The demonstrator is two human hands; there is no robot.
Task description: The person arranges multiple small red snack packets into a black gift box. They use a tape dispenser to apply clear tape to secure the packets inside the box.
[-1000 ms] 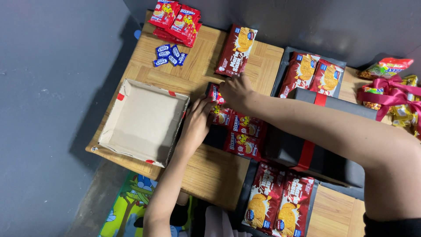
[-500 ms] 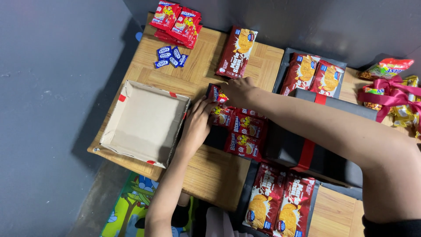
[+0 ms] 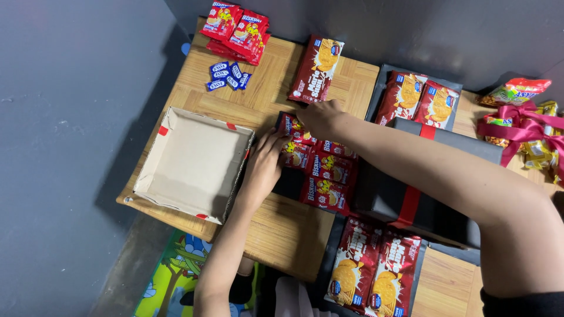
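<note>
Near the left edge of the worktop sits an open, shallow cardboard box with red tape at its corners, nothing inside it. Beyond it, toward the far left corner, lies a small cluster of blue sweet wrappers, and past those a pile of red snack packets at the far edge. Just right of the cardboard box, my left hand rests flat, fingers together and stretched forward, pressing on the near left side of a row of small red biscuit packets laid in a dark tray. My right hand reaches across from the right, fingers curled down onto the far end of the same row, touching the packets; I cannot tell whether it pinches one. Just beyond that hand lies a longer red biscuit pack on bare wood. To the right of the row stands a dark gift box with a red ribbon, partly under my forearm. Beyond it two red biscuit packs lie in a dark lid, and two more lie at the near edge. At the far right corner sit snack bags tied with a pink ribbon.
</note>
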